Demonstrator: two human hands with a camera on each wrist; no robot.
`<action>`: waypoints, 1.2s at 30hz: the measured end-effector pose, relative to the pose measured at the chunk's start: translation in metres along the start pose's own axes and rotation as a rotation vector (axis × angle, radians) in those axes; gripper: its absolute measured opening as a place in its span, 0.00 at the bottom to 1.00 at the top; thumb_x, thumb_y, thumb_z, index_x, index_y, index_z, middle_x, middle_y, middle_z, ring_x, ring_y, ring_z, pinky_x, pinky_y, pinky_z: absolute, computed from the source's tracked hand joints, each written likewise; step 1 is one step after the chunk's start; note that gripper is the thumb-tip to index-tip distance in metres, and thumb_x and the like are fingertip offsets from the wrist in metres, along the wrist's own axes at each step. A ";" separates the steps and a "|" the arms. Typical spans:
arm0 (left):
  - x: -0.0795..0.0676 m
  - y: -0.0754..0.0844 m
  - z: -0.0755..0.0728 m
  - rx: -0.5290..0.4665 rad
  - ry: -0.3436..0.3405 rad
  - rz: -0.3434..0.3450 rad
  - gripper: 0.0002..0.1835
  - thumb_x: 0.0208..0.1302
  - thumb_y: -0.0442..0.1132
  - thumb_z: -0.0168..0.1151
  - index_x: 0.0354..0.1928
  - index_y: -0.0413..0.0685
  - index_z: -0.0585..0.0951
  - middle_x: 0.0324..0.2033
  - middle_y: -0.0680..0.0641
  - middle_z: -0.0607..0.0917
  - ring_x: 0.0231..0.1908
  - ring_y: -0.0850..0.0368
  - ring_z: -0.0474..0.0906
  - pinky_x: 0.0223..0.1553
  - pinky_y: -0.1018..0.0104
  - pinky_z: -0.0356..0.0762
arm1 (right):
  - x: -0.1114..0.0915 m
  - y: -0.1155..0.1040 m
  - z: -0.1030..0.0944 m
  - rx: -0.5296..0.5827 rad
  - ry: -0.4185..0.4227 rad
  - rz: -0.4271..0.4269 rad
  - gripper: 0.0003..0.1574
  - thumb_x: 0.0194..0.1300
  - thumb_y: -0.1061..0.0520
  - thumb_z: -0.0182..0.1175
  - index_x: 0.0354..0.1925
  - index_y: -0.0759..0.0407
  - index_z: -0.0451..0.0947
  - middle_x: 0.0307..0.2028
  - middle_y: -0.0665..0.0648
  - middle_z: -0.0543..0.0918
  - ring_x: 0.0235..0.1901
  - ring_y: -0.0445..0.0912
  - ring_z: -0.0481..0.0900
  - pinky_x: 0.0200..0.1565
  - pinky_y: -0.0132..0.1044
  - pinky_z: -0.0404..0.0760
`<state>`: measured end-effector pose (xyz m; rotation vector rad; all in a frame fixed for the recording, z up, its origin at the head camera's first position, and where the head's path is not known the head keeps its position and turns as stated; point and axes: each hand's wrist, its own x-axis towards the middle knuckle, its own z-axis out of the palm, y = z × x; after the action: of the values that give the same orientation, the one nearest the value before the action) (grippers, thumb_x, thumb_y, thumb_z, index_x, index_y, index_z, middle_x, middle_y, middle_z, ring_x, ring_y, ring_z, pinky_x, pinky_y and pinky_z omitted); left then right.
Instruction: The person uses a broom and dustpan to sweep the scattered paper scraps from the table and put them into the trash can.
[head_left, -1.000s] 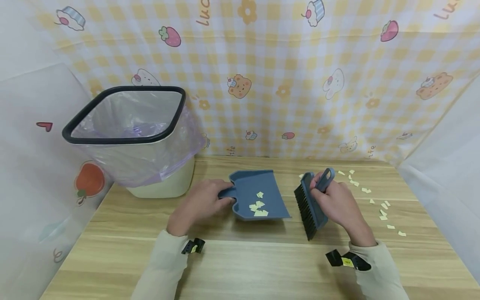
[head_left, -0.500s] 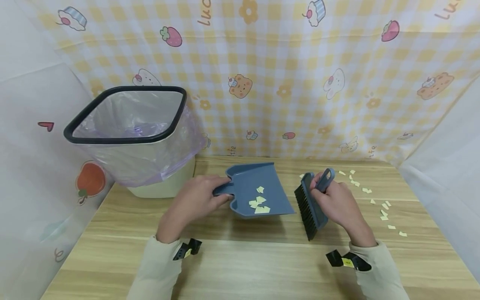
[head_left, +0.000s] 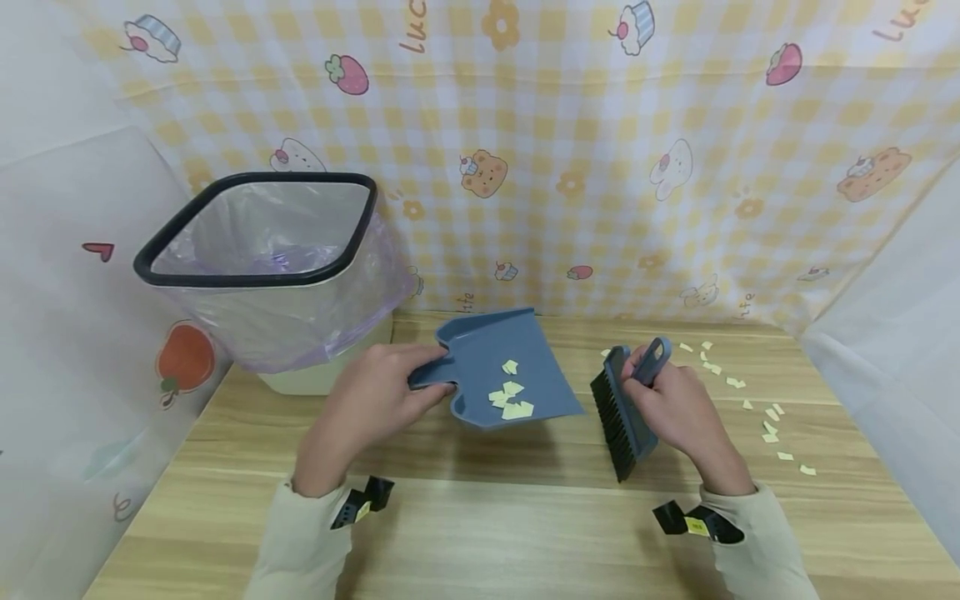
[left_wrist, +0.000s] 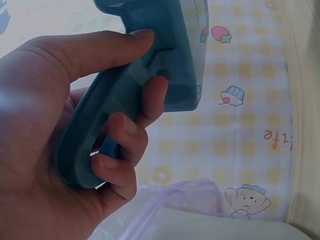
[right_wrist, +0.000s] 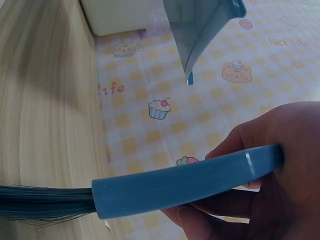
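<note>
My left hand [head_left: 375,400] grips the handle of a blue dustpan [head_left: 540,367], which is raised over the table with its shadow beneath. Several pale yellow paper scraps [head_left: 513,388] lie in the pan. In the left wrist view, the thumb and fingers wrap round the looped dustpan handle [left_wrist: 95,125]. My right hand [head_left: 678,412] holds a blue hand brush [head_left: 633,408] by its handle, to the right of the pan. Its dark bristles [right_wrist: 45,202] point down to the table in the right wrist view.
A bin [head_left: 337,367] with a black rim [head_left: 255,282] and a thin purple-tinted liner stands at the back left. More paper scraps [head_left: 771,427] are strewn on the wooden table [head_left: 510,542] right of the brush. A patterned cloth [head_left: 525,108] hangs behind.
My left hand has lifted the dustpan off the table and shifted it left toward the bin, scraps still in it. The right hand and brush have stayed in place.
</note>
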<state>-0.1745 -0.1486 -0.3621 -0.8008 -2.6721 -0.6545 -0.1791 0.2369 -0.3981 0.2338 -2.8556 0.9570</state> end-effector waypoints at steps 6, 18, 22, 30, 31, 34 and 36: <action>-0.003 0.001 -0.006 0.024 0.033 0.002 0.16 0.68 0.42 0.80 0.54 0.43 0.93 0.46 0.44 0.94 0.39 0.51 0.89 0.41 0.53 0.88 | -0.001 -0.001 0.000 0.003 -0.005 -0.002 0.03 0.77 0.60 0.59 0.45 0.54 0.81 0.25 0.50 0.82 0.25 0.48 0.78 0.33 0.45 0.76; -0.004 0.006 -0.003 0.063 0.111 0.073 0.17 0.68 0.44 0.80 0.52 0.41 0.93 0.43 0.43 0.94 0.30 0.56 0.84 0.29 0.62 0.81 | -0.004 -0.001 0.001 0.007 -0.010 -0.023 0.05 0.78 0.61 0.58 0.46 0.56 0.82 0.27 0.50 0.84 0.26 0.47 0.79 0.33 0.45 0.76; -0.004 0.008 -0.003 0.054 0.123 0.073 0.17 0.67 0.44 0.81 0.52 0.41 0.93 0.43 0.43 0.94 0.29 0.56 0.83 0.29 0.63 0.80 | -0.003 -0.002 0.001 0.010 -0.010 -0.026 0.05 0.78 0.61 0.58 0.45 0.56 0.82 0.26 0.50 0.83 0.25 0.47 0.79 0.33 0.45 0.76; -0.007 0.011 -0.006 0.055 0.131 0.059 0.18 0.67 0.44 0.81 0.53 0.42 0.93 0.44 0.43 0.94 0.30 0.56 0.84 0.30 0.62 0.82 | -0.003 -0.002 0.003 0.006 -0.007 -0.030 0.06 0.79 0.60 0.58 0.44 0.54 0.82 0.26 0.49 0.82 0.25 0.46 0.79 0.34 0.45 0.76; -0.007 0.011 -0.007 0.055 0.136 0.063 0.17 0.67 0.44 0.81 0.53 0.41 0.93 0.44 0.44 0.94 0.30 0.56 0.84 0.31 0.62 0.82 | -0.003 -0.002 0.003 0.005 -0.005 -0.030 0.06 0.78 0.60 0.58 0.44 0.54 0.82 0.26 0.49 0.82 0.25 0.46 0.79 0.34 0.45 0.76; -0.007 0.011 -0.011 0.050 0.150 0.081 0.17 0.67 0.43 0.81 0.52 0.41 0.93 0.43 0.44 0.94 0.30 0.57 0.83 0.29 0.63 0.81 | -0.003 -0.002 0.002 0.001 -0.001 -0.027 0.05 0.78 0.60 0.58 0.44 0.54 0.82 0.26 0.49 0.82 0.26 0.46 0.79 0.34 0.45 0.77; -0.006 0.012 -0.014 0.049 0.158 0.099 0.17 0.68 0.43 0.81 0.52 0.41 0.92 0.42 0.44 0.94 0.29 0.57 0.83 0.28 0.63 0.81 | -0.003 -0.003 0.002 0.001 0.000 -0.025 0.05 0.78 0.60 0.59 0.44 0.54 0.82 0.26 0.49 0.83 0.26 0.46 0.79 0.34 0.45 0.77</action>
<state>-0.1614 -0.1494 -0.3484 -0.8258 -2.4801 -0.5996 -0.1756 0.2340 -0.3986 0.2696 -2.8451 0.9539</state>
